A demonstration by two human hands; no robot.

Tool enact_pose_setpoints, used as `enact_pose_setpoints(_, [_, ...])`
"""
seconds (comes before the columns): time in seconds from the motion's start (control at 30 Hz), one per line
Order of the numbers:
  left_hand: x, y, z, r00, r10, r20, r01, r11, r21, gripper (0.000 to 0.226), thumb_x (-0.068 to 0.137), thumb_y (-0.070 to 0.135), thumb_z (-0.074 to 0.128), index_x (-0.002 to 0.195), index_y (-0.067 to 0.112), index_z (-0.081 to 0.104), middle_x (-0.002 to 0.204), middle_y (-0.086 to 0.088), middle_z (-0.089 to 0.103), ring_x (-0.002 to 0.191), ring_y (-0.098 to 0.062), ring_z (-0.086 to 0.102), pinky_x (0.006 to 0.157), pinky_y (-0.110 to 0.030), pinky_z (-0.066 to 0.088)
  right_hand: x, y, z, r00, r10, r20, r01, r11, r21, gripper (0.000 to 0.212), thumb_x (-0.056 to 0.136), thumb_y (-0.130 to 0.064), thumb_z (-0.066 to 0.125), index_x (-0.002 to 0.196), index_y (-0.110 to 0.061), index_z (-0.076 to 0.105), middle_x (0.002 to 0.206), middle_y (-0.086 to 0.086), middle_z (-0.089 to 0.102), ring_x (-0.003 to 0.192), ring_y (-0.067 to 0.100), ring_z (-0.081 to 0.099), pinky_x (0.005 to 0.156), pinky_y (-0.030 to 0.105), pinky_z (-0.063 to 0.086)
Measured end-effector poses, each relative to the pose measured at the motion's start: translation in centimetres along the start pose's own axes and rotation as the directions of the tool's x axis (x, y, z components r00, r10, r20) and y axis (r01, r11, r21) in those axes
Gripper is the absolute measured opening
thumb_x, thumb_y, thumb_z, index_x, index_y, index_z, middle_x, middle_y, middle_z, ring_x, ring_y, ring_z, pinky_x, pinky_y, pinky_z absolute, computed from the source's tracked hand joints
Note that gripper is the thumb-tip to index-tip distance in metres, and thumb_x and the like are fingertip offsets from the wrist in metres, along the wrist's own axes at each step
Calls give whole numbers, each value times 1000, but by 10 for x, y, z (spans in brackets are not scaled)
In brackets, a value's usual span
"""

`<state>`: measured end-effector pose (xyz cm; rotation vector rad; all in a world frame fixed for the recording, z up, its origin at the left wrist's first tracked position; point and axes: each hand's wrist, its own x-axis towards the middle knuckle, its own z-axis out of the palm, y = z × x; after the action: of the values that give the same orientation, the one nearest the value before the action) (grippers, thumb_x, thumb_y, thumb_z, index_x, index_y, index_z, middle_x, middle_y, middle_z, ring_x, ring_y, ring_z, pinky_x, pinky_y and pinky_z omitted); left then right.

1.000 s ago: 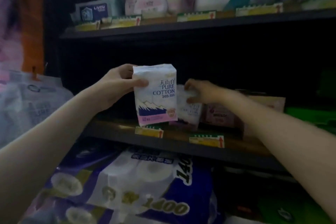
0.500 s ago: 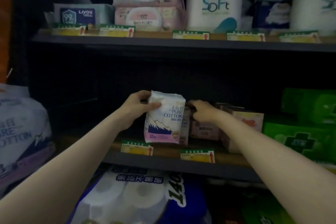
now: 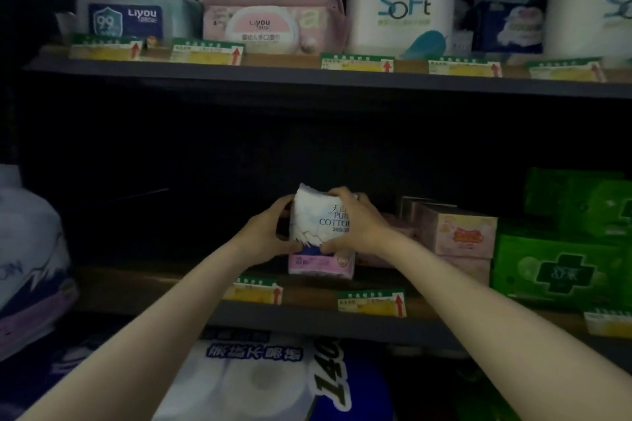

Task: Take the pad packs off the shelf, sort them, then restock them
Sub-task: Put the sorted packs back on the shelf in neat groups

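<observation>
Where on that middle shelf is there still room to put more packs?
The bare stretch is on the middle shelf, left of the Pure Cotton pad pack that the left hand and right hand grip. Right of it is crowded: pink boxes, then green packs, side by side.

Both forearms extended forward, converging. Left hand (image 3: 261,236) and right hand (image 3: 355,225) curled toward each other, fingers clamped, thumbs low, wrists level.

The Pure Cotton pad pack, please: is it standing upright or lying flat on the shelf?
Upright. The Pure Cotton pad pack stands on its pink bottom edge, print reading level, with the left hand and right hand on its sides.
</observation>
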<state>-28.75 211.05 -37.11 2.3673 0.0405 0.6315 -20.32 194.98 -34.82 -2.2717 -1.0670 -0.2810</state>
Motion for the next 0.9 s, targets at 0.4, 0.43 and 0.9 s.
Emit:
enact_pose_setpoints(0.4, [10, 0, 22, 995, -52, 80, 37, 983, 179, 96, 76, 13, 74, 148, 28, 12, 138, -4, 45, 124, -22, 46, 97, -30, 42, -2, 14, -3, 995, 1, 99, 23, 971, -238, 77, 73, -40, 76, 135, -26, 33, 140, 4, 29, 123, 23, 40, 95, 34, 41])
enact_pose_setpoints(0.43, [10, 2, 21, 993, -70, 99, 48, 977, 209, 97, 78, 13, 73, 149, 28, 8, 139, -5, 45, 123, -22, 47, 98, -31, 43, -4, 14, -4, 995, 15, 103, 11, 969, -245, 76, 74, -42, 75, 135, -26, 33, 138, 4, 32, 122, 23, 41, 94, 34, 42])
enact_pose_setpoints(0.9, [-122, 30, 133, 743, 440, -505, -340, 897, 280, 37, 75, 10, 50, 111, 7, 52, 113, -14, 52, 102, -25, 43, 85, -31, 33, -168, 71, 17, 889, -330, -317, 282, 941, -189, 28, 86, -12, 55, 112, -3, 58, 114, 11, 51, 105, 14, 49, 89, 15, 34])
